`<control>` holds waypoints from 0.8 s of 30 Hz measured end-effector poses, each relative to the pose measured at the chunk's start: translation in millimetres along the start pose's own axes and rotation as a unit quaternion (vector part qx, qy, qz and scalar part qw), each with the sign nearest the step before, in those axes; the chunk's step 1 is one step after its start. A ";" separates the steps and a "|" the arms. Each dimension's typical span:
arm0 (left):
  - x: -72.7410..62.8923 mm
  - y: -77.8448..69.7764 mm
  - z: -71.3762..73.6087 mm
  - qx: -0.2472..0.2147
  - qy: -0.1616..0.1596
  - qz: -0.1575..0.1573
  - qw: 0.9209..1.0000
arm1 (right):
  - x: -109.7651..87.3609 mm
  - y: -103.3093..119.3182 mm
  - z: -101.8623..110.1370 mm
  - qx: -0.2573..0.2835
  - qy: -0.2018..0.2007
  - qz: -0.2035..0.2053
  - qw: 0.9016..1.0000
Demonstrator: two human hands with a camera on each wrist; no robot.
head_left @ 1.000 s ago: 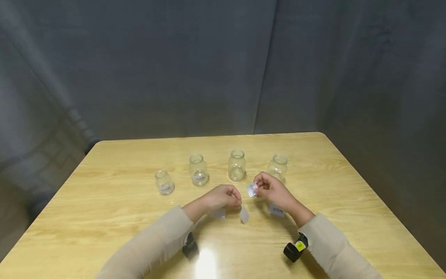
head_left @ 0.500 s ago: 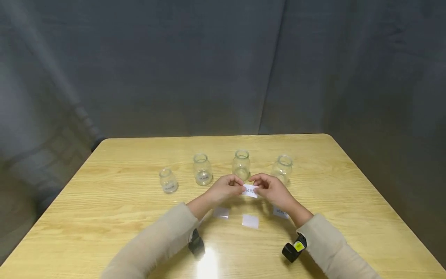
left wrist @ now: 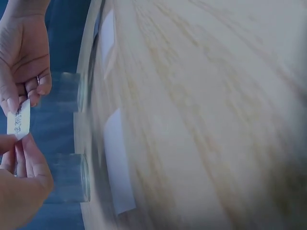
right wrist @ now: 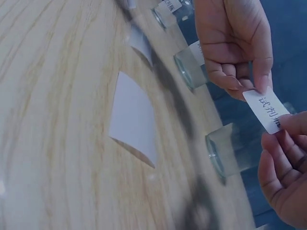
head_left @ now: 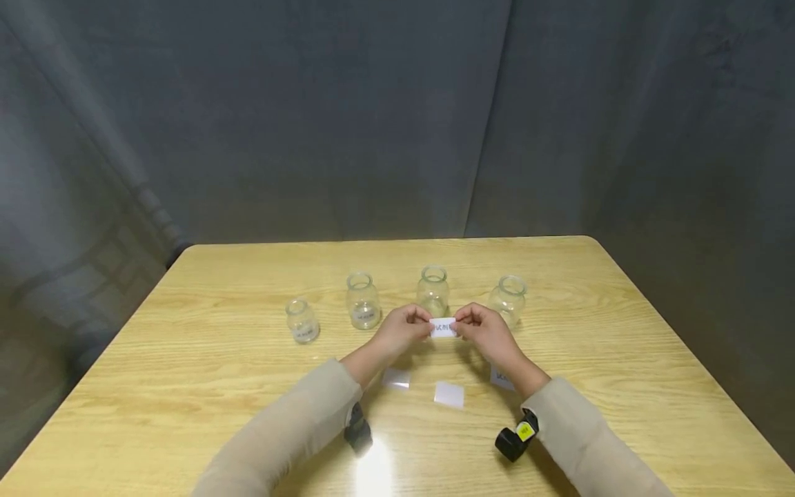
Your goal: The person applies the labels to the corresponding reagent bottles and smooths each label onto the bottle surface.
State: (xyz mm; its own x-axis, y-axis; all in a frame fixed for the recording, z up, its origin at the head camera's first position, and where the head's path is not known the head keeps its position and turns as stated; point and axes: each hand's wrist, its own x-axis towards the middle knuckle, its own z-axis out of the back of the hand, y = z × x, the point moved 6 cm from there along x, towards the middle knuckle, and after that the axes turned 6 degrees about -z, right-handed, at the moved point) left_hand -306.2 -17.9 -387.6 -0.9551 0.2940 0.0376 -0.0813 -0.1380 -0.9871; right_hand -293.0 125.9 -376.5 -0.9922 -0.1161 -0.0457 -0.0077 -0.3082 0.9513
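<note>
A small white label [head_left: 443,327] with dark handwritten characters is stretched level between both hands, above the table. My left hand [head_left: 397,333] pinches its left end between thumb and fingers, and my right hand [head_left: 491,336] pinches the right end. Just behind it stands a clear glass jar [head_left: 433,284], its lower part partly covered by the label and fingers. In the right wrist view the label [right wrist: 265,110] shows its writing, with fingertips at both ends. Below the hands lies a blank slip of backing paper [head_left: 449,395], slightly curled.
Two glass jars [head_left: 363,304] [head_left: 302,323] at left bear written labels. Another jar [head_left: 509,298] stands at right, partly behind the right hand. A second blank slip [head_left: 396,378] and a written label [head_left: 502,377] lie on the wooden table [head_left: 621,386].
My left hand has let a blank slip drop onto the table and taken the label's left end. Both hands have then raised the label slightly toward the jar behind it.
</note>
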 end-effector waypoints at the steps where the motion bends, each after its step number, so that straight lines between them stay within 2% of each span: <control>1: 0.8 0.4 0.8 0.004 -0.008 0.000 1.000 | 1.7 -0.2 -0.4 0.005 -0.005 0.001 1.000; 6: 5.0 4.2 4.4 0.040 -0.051 0.007 0.998 | 10.5 -5.3 -4.5 0.038 -0.033 -0.011 0.999; 10: 9.3 7.6 5.5 0.064 -0.076 0.018 0.995 | 16.4 -9.6 -6.4 0.043 -0.057 -0.024 0.997; 24: 21.5 9.4 9.8 0.124 -0.138 0.031 0.982 | 35.4 -15.7 -9.2 0.003 -0.093 -0.043 0.995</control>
State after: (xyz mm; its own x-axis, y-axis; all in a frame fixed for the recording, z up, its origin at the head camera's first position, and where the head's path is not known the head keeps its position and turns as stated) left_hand -330.3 -22.2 -394.6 -0.9985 0.0151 0.0534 -0.0551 -0.3832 -0.9220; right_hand -326.9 118.0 -395.9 -0.9937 0.0872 -0.0698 -0.0932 -0.3032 0.9484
